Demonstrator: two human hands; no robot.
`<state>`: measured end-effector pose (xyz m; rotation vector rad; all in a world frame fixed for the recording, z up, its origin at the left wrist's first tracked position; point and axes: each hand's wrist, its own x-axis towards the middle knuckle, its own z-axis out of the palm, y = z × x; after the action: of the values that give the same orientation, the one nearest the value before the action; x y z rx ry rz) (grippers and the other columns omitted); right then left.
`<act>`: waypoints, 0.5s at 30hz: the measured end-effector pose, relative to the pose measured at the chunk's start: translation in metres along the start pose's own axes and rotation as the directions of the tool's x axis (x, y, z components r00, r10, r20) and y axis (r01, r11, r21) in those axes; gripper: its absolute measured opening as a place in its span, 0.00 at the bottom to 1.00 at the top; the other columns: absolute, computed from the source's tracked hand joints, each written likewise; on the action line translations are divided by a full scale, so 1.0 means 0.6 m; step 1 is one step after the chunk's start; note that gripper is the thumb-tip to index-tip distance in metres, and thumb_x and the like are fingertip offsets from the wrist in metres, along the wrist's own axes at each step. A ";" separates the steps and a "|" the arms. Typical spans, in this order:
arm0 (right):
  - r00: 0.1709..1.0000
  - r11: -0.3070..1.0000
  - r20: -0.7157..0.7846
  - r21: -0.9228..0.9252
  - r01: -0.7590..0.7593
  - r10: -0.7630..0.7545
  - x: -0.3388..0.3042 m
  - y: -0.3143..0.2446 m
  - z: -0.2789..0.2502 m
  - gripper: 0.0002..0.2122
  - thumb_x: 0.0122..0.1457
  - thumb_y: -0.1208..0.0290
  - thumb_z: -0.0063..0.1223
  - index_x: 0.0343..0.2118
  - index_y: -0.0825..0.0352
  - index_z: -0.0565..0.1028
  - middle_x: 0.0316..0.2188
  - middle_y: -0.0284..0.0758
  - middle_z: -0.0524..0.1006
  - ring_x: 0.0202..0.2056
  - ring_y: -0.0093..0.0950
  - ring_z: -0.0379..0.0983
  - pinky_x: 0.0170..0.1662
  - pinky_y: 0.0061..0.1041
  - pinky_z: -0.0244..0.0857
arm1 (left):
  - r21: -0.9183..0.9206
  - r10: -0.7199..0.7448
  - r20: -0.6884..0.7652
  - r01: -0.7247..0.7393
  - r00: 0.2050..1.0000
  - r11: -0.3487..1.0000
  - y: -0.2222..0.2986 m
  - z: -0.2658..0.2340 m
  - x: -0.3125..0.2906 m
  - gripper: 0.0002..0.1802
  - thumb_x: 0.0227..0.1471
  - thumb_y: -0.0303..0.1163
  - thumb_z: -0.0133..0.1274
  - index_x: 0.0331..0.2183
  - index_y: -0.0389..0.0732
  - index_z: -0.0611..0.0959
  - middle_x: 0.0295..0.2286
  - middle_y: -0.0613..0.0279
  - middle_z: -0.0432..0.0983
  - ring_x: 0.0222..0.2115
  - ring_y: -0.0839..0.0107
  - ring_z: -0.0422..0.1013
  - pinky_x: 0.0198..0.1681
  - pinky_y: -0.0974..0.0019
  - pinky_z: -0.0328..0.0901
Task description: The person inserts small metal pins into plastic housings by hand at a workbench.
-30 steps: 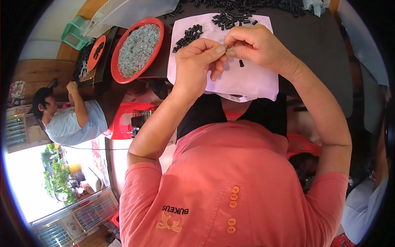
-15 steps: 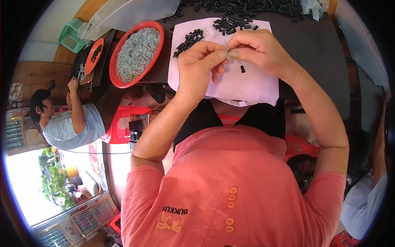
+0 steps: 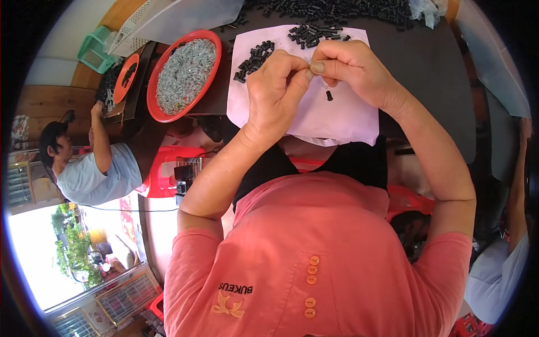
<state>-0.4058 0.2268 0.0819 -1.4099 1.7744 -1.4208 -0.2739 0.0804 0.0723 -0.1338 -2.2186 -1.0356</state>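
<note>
Above a pale pink sheet (image 3: 338,121) on the dark table, my two hands meet fingertip to fingertip. My left hand (image 3: 278,90) is closed, thumb against forefinger. My right hand (image 3: 352,72) pinches at the same spot from the other side. A tiny shiny, clear-looking bit shows between the tips, mostly hidden. Just below the right fingers is a short black cylindrical piece (image 3: 329,96), with something pale and thin above it; whether they are joined is unclear. Several similar black pieces (image 3: 254,62) lie left of my hands, and another pile (image 3: 314,35) lies beyond them.
A red basin (image 3: 154,106) full of small clear-grey parts stands to the left. More black parts (image 3: 359,10) are heaped at the far edge, beside a clear plastic bag (image 3: 426,11). A co-worker (image 3: 101,168) sits at left near an orange tray (image 3: 119,92); another person's sleeve (image 3: 499,278) shows at right.
My left hand has turned, its fingers curling in more tightly and rising slightly. My right hand stays nearly in place, fingers still pinched. The black piece below appears almost unmoved.
</note>
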 end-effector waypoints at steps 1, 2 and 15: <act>1.000 1.000 -0.001 -0.018 0.007 -0.007 0.000 0.000 0.000 0.10 0.62 0.68 0.51 0.27 0.69 0.72 0.17 0.28 0.69 0.22 0.18 0.65 0.28 0.20 0.60 | 0.001 -0.006 0.006 0.006 1.000 1.000 0.000 0.000 -0.001 0.05 0.50 0.20 0.58 0.29 0.35 0.77 0.22 0.60 0.71 0.21 0.71 0.68 0.25 0.70 0.63; 1.000 0.999 -0.002 -0.036 0.013 -0.014 -0.001 0.001 -0.001 0.10 0.61 0.68 0.51 0.27 0.69 0.72 0.17 0.28 0.69 0.22 0.18 0.65 0.28 0.20 0.60 | 0.001 -0.012 0.011 0.012 1.000 1.000 0.002 0.000 0.000 0.04 0.50 0.20 0.57 0.29 0.34 0.77 0.22 0.61 0.72 0.21 0.73 0.68 0.25 0.70 0.63; 0.963 0.949 -0.123 -0.237 0.207 -0.241 0.000 0.001 0.006 0.07 0.59 0.71 0.51 0.28 0.70 0.72 0.15 0.33 0.69 0.19 0.22 0.64 0.25 0.23 0.59 | -0.115 -0.292 -0.020 0.288 0.956 0.951 0.011 0.005 -0.002 0.03 0.51 0.23 0.57 0.29 0.33 0.80 0.22 0.63 0.75 0.22 0.80 0.69 0.26 0.75 0.65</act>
<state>-0.4028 0.2253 0.0798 -1.7076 1.9702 -1.5158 -0.2723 0.0870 0.0746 0.1679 -2.1904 -1.3091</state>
